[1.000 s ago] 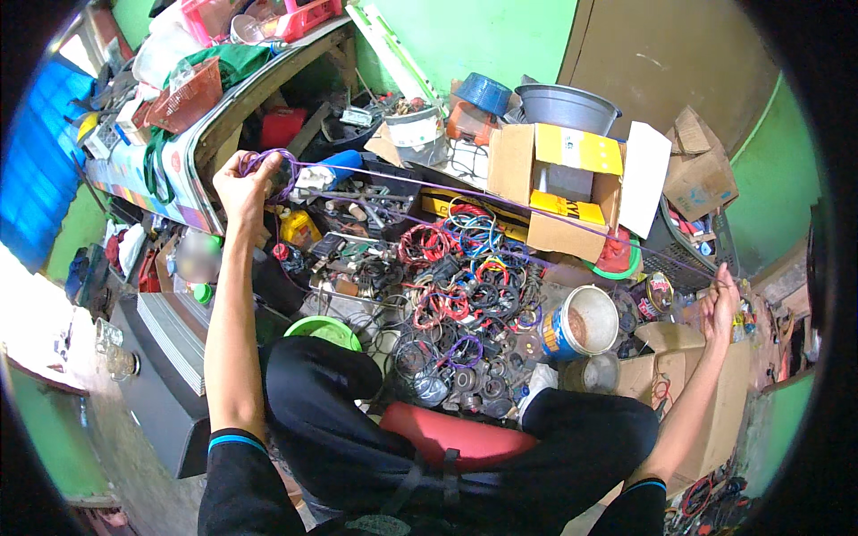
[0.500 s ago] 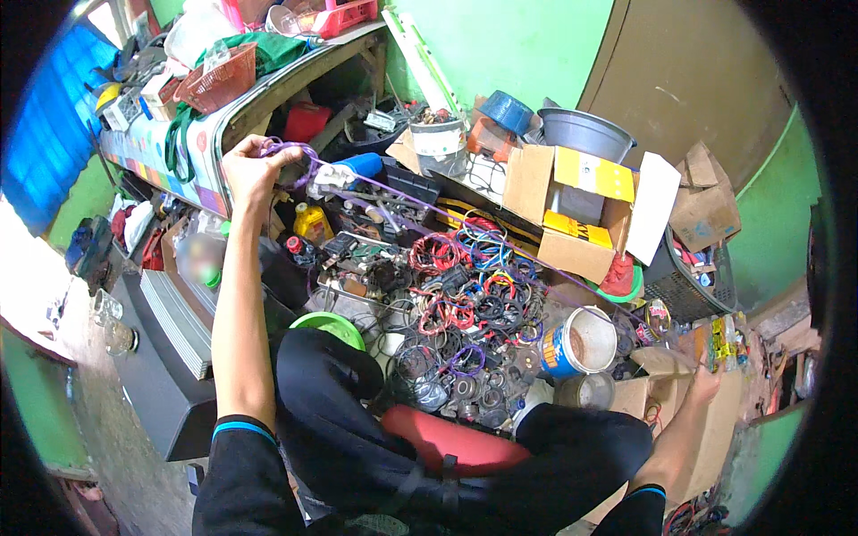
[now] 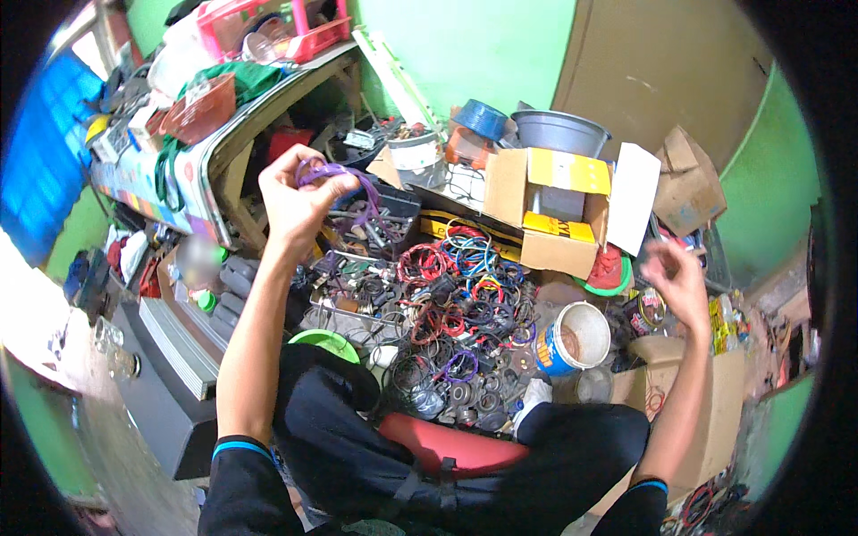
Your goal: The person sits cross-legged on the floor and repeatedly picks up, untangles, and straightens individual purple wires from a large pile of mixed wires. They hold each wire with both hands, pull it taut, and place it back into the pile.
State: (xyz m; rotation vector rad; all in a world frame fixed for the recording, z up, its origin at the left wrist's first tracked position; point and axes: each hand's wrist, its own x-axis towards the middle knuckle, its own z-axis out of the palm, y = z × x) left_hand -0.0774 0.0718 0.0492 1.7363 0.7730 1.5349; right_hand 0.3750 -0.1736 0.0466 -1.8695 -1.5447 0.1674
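Observation:
A coiled purple cable (image 3: 365, 186) is gripped in my raised left hand (image 3: 299, 201), pinched between thumb and fingers, with loose loops hanging below it. My right hand (image 3: 681, 284) is in the air at the right, above the cardboard and beside a dark can (image 3: 647, 308). Its fingers are loosely bent, apart and somewhat blurred, and no cable shows in them. On the floor in front of my legs lies a heap of coiled red, blue and black cables (image 3: 465, 286). Another small purple coil (image 3: 461, 364) rests at its near side.
A white-and-blue bucket (image 3: 585, 338) stands right of the heap. Behind it are an open cardboard box (image 3: 561, 246) and a grey basin (image 3: 563, 132). A green bowl (image 3: 326, 343) sits by my left knee. A cluttered table (image 3: 152, 192) is at far left, near a dark grey case (image 3: 165, 393).
The purple cable, stretched between both hands before, is now gathered at my left hand, which moved right. My right hand has risen from the cardboard. The view has shifted slightly.

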